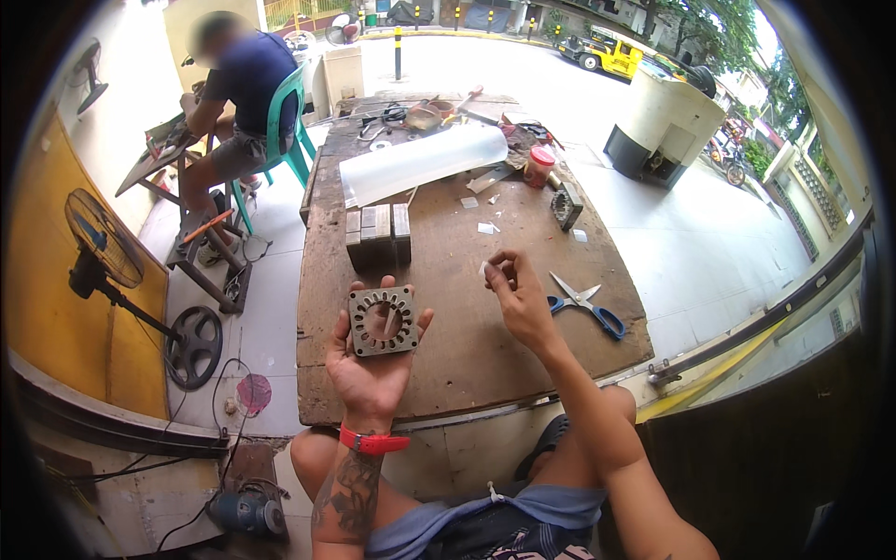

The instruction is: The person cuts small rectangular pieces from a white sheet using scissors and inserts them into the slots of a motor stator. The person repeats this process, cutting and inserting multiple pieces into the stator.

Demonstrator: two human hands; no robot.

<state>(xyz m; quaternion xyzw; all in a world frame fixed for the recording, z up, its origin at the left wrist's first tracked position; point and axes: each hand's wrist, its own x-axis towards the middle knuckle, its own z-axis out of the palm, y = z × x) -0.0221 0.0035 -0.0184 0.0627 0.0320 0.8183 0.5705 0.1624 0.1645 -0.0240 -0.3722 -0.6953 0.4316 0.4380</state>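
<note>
On the palm of my left hand (370, 378) rests a square metal stator core (358, 336), its round bore ringed with slots and facing up. The fingers curl about its edges. To the right, my right hand (513, 291) pinches a small whitish piece of insulating film (484, 268) between thumb and fingertips, apart from the core. Scissors (597, 313) with blue handles lie with spread blades beside that hand. Beyond my left hand stands a group of grey metal blocks (378, 239). A second stator core (566, 206) stands on edge at the table's right.
A roll of translucent plastic sheet (425, 165) lies across the wooden table (457, 364), near film scraps (487, 228) and a red-lidded jar (539, 166). Tools and cords clutter the far end. At left are a standing fan (105, 243) and a person (252, 84) seated on a green chair (287, 117).
</note>
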